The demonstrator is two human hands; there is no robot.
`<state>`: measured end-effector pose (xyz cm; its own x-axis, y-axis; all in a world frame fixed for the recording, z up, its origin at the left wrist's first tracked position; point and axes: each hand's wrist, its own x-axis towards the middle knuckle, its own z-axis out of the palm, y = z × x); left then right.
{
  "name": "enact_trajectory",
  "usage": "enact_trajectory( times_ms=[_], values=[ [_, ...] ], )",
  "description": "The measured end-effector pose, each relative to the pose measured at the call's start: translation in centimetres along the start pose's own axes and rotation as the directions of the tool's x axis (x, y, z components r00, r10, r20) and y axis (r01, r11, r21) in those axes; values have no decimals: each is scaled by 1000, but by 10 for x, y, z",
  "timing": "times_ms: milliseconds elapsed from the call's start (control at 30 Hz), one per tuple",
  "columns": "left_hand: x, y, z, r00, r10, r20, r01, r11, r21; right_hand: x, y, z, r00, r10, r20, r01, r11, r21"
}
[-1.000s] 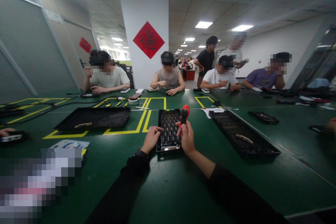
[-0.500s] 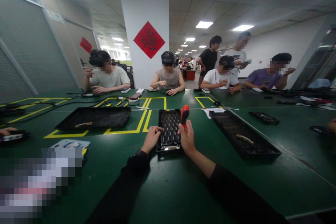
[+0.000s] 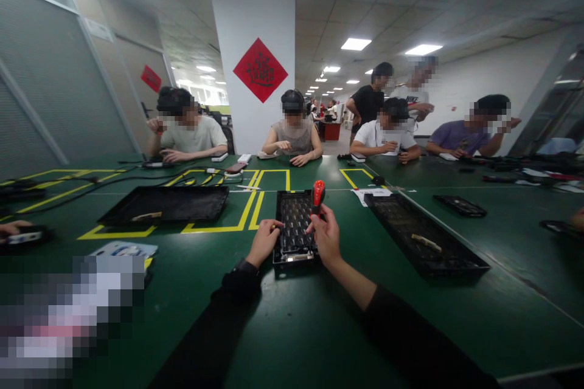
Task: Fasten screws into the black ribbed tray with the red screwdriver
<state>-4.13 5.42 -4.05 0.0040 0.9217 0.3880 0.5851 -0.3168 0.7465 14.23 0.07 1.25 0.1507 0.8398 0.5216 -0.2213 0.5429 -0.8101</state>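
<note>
Screwdriver (image 3: 318,193), one: red and black handle, roughly upright over the right side of the black case; shaft hidden, so I cannot tell whether its tip touches anything.
Right hand (image 3: 327,237), mine: fingers closed around the lower part of that handle.
Left hand (image 3: 263,242), mine: fingertips at the left rim of the case; whether they grasp it, I cannot tell.
Black case (image 3: 295,214), one: flat on the green worktop (image 3: 292,334) between my hands, patterned inside, a pale strip (image 3: 298,258) along its near end.
Black trays, two: left tray (image 3: 182,197) and right tray (image 3: 396,222), each with a tan piece lying in it.
White paper (image 3: 371,193), one: beside the right tray's far end.
Yellow tape (image 3: 214,230): lines on the worktop.
People seated across from me: four.
</note>
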Motion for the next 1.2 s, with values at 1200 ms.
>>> enact_trajectory(
  times_ms=[1200],
  values=[
    [0,2,0,1000,7,-7,-7,1000,-3,0,1,-1,996,-46,-71,41,997,-69]
  ],
)
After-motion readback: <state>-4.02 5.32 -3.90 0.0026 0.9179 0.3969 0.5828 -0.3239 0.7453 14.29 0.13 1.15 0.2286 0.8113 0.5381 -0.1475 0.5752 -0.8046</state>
